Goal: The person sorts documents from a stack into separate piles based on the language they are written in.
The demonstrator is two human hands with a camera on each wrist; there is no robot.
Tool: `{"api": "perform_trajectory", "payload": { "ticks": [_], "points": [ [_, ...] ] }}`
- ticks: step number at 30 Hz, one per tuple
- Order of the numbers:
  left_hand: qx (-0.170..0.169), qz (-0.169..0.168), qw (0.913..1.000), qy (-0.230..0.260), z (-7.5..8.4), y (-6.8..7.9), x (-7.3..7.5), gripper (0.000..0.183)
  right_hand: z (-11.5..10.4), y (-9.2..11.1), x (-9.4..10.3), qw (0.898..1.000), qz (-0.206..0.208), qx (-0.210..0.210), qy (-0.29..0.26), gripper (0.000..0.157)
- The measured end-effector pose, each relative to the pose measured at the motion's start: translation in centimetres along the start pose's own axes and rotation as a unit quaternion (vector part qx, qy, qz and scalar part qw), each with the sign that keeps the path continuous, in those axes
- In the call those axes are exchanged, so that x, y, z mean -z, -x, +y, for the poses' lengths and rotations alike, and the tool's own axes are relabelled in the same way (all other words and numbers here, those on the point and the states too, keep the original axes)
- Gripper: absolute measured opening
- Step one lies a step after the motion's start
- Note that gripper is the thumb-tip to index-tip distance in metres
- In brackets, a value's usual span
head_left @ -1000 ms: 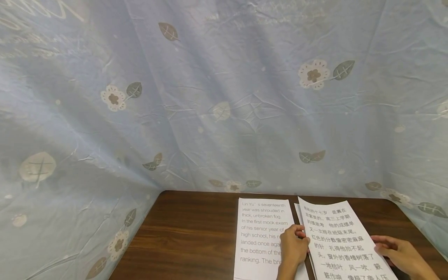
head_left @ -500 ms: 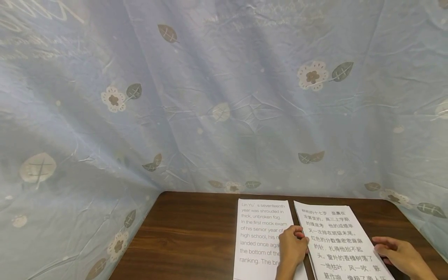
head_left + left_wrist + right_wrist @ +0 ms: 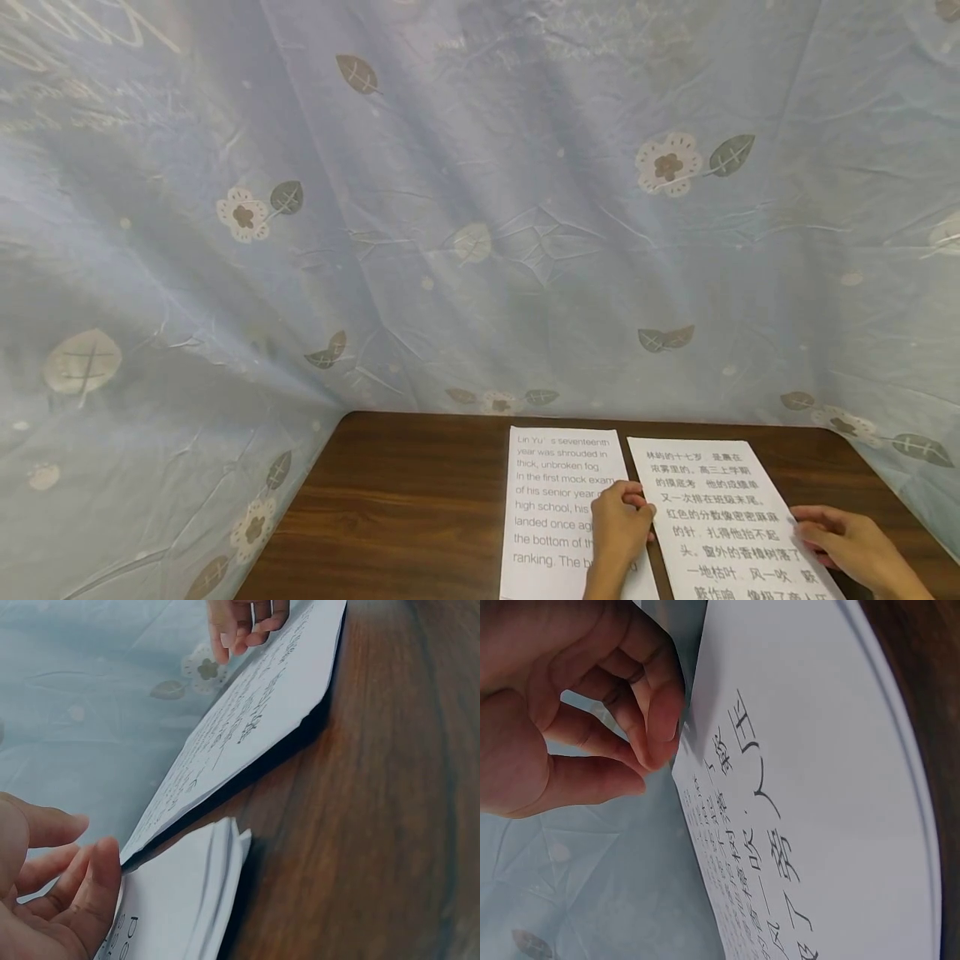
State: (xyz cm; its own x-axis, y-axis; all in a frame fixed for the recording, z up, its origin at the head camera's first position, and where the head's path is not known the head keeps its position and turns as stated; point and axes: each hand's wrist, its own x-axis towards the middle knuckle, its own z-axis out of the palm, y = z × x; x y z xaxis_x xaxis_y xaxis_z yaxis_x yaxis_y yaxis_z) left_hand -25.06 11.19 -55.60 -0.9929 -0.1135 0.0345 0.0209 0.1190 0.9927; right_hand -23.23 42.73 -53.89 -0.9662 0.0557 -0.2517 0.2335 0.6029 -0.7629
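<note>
A stack of white sheets printed with large Chinese characters (image 3: pixel 720 533) lies flat on the right of the table. At its left edge is my left hand (image 3: pixel 621 529), over the neighbouring stack of English text (image 3: pixel 558 500). The left wrist view shows that hand's thumb and fingers (image 3: pixel 94 900) apart, with no paper between them. My right hand (image 3: pixel 858 546) is beside the right edge of the Chinese stack. In the right wrist view its fingers (image 3: pixel 664 712) bend loosely by the paper's edge, gripping nothing; whether they touch it is unclear.
Both stacks rest on a dark brown wooden table (image 3: pixel 390 500), a narrow strip of wood showing between them. A pale blue fabric sheet with leaves and flowers (image 3: pixel 480 317) hangs behind the table and along its sides.
The top Chinese sheet, earlier askew with a raised far-left corner, has settled flat and in line with the stack. My left hand has shifted slightly left; the right has barely moved.
</note>
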Motion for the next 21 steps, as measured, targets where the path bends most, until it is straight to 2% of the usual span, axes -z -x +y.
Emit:
{"api": "perform_trajectory", "payload": {
  "ticks": [7,15,21],
  "points": [
    [0.018,-0.021,0.9996,-0.002,0.5,0.3,1.2,0.027,-0.5,0.2,-0.1,0.999,-0.015,-0.011,-0.027,0.059],
    [0.01,-0.032,0.9993,-0.018,0.1,-0.5,3.5,0.029,-1.5,0.0,-1.1,0.998,-0.022,-0.013,-0.053,0.058],
    [0.004,-0.045,0.9981,-0.042,-0.1,-0.8,5.6,0.03,-2.8,-0.1,-2.6,0.997,-0.033,-0.006,-0.07,0.056]
  ]
}}
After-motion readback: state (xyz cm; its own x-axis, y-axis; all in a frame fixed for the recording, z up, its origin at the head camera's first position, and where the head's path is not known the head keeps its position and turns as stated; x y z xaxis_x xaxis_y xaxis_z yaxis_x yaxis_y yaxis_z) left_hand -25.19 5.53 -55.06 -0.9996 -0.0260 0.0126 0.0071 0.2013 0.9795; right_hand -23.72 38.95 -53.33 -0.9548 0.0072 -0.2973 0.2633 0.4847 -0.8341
